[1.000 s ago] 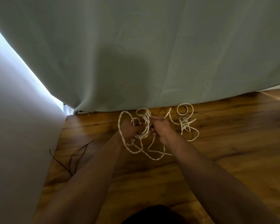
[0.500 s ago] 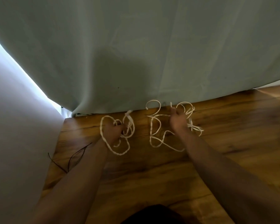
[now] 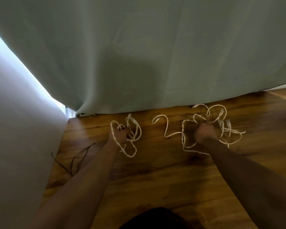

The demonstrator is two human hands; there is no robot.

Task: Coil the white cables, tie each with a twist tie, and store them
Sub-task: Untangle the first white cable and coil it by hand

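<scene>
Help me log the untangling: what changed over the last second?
The hands drew apart: the left hand moved left carrying one white cable bundle, and the right hand moved right dragging the second cable bundle, splitting the single tangle in two. Both hands keep their grip; the dark twist ties lie unmoved.

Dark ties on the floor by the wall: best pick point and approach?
Probably pinch the dark ties where the strands converge at the near end, coming from above and the right: they lie flat, the far ends fan apart, and the wall blocks the left.
</scene>
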